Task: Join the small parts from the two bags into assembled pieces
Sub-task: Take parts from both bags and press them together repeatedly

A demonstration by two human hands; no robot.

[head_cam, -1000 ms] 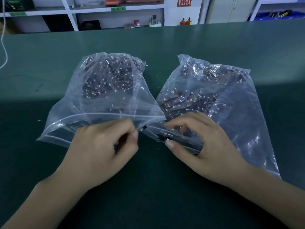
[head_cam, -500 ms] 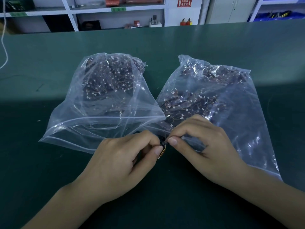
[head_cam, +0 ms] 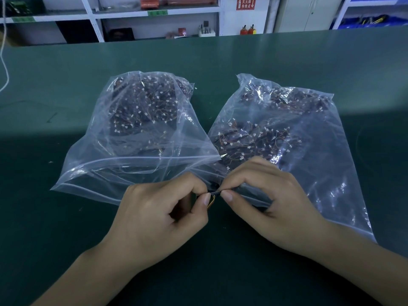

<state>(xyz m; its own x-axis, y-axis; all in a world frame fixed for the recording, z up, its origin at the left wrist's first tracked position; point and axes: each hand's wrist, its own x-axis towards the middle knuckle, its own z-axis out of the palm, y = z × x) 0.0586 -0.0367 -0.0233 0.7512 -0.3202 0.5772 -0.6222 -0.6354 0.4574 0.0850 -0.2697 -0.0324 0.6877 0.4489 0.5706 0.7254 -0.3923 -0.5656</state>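
Right now both hands meet at one point on the green table, just in front of the two bags' open mouths. Left hand has thumb and forefinger curled in and pinched on a small dark part. A short loop of yellow wire hangs from it just below the pinch. Right hand pinches the same spot from the other side, thumb tip and forefinger tip closed together, other fingers loosely curled behind. The fingertips of the two hands are almost touching. Cannot tell whether that is one part or two pressed together; too small and dark.

Left bag lies just beyond the left hand, clear plastic, mouth toward the pinch, its zip edge running left from the knuckles. Its load of dark parts with white plugs and thin orange wires sits heaped at the far end, well away from the grip.

Right bag lies beyond and to the right of the grip; the right hand rests on its near edge. Same kind of parts inside, spread from its middle to its far end, the nearest ones just beyond the right-hand fingers. The two bags touch or overlap just beyond the pinch.

Far behind, past the table edge: white shelves and a red wall sign.
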